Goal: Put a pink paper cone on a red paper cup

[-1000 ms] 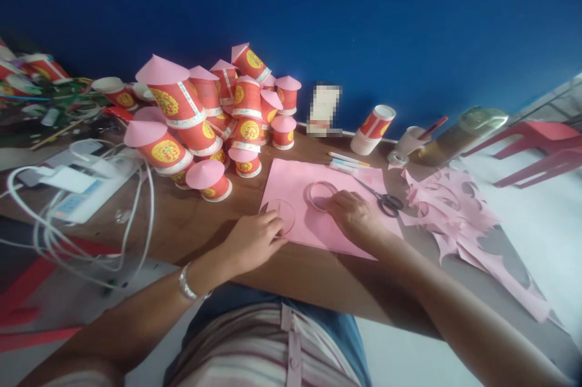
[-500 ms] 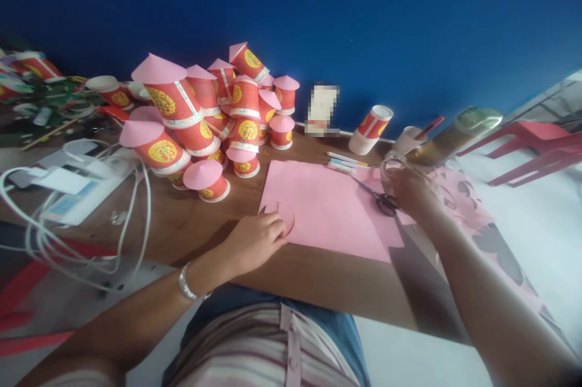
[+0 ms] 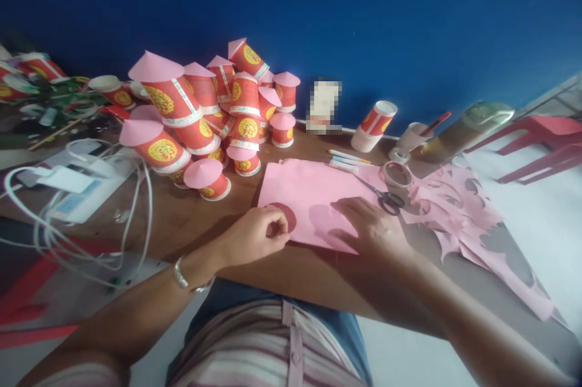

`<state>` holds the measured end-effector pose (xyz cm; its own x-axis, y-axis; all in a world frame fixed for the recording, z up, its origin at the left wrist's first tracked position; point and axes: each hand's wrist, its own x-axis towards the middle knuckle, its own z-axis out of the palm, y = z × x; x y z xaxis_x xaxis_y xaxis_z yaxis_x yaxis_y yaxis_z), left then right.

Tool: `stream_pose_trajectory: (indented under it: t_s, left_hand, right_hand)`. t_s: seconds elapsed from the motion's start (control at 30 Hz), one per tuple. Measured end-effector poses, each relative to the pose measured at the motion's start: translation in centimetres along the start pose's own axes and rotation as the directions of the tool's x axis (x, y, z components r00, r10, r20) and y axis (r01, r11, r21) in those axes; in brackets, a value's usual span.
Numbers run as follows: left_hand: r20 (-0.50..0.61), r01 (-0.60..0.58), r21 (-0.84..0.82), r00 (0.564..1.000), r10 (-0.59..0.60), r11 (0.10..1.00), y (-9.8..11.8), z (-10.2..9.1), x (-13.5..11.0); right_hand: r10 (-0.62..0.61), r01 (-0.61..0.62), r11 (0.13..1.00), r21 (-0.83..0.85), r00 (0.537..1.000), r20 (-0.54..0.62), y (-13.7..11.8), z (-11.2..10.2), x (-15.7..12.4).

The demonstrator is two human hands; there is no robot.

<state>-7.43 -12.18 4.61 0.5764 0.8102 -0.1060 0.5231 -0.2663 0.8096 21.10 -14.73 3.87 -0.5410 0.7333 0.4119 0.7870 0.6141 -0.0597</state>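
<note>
My left hand [image 3: 258, 234] is closed in a pinch at the lower left edge of the pink paper [image 3: 313, 193]; what sits between its fingertips is hidden. Beside those fingers a dark rounded shape [image 3: 286, 217], shadow or curved edge, shows on the paper. My right hand [image 3: 375, 226] rests over the paper's right part with fingers spread, blurred a little by motion. Black-handled scissors [image 3: 389, 202] lie just beyond it, their blades pointing up and left. Behind the scissors is a roll of tape [image 3: 398, 174]. Several pens [image 3: 348, 158] lie at the paper's far edge.
Red paper cups with pink cone tops [image 3: 202, 174] are piled at the back left. White cables [image 3: 136, 193] loop around a power strip [image 3: 82, 196]. Pink paper scraps [image 3: 459, 205] cover the right side. Stacked cups [image 3: 373, 126] and a bottle [image 3: 468, 132] stand at the back.
My right hand has left the tape roll and come left onto the pink paper, fingers spread. The paper's right edge now shows farther left. My left hand stays nearly in place, more tightly curled.
</note>
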Motion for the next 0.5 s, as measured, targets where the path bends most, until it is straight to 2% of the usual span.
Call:
stream_pose_trajectory:
  t_s: [0.07, 0.13, 0.2, 0.27, 0.33, 0.43, 0.47, 0.5]
  left_hand:
    - [0.009, 0.048, -0.14, 0.999, -0.048, 0.989, 0.1, -0.3, 0.1]
    - [0.028, 0.087, -0.252, 0.996, -0.082, 0.964, 0.1, -0.4, 0.0]
    - [0.054, 0.124, -0.348, 0.992, -0.112, 0.929, 0.2, -0.4, -0.1]
    - [0.117, 0.185, -0.472, 0.982, -0.147, 0.862, 0.3, -0.1, -0.4]
    - [0.238, 0.278, -0.642, 0.958, -0.159, 0.714, 0.2, 0.7, -0.8]
    - [0.419, 0.434, -0.817, 0.899, -0.127, 0.379, 0.2, 2.4, -1.5]
    - [0.447, 0.465, -0.834, 0.885, -0.13, 0.298, 0.2, 3.0, -1.7]
    - [0.438, 0.459, -0.856, 0.888, -0.138, 0.24, 0.2, 3.5, -1.9]
  right_hand:
    - [-0.055, 0.055, 0.999, 0.003, 0.999, 0.001, -2.2, -0.2, -0.1]
    - [-0.126, 0.128, 0.986, -0.104, 0.992, 0.03, -3.5, -0.4, -0.4]
    - [-0.156, 0.158, 0.968, -0.195, 0.987, 0.027, -4.0, -0.5, -0.7]
    - [-0.165, 0.152, 0.957, -0.247, 0.986, -0.032, -4.1, -0.8, -1.1]
    - [-0.186, 0.148, 0.951, -0.273, 0.976, -0.117, -4.0, -1.3, -1.3]
    - [-0.253, 0.183, 0.939, -0.291, 0.942, -0.221, -4.2, -2.3, -1.7]
    - [-0.273, 0.198, 0.937, -0.289, 0.929, -0.249, -4.4, -2.6, -1.8]
    - [-0.289, 0.211, 0.935, -0.284, 0.917, -0.273, -4.5, -2.9, -2.0]
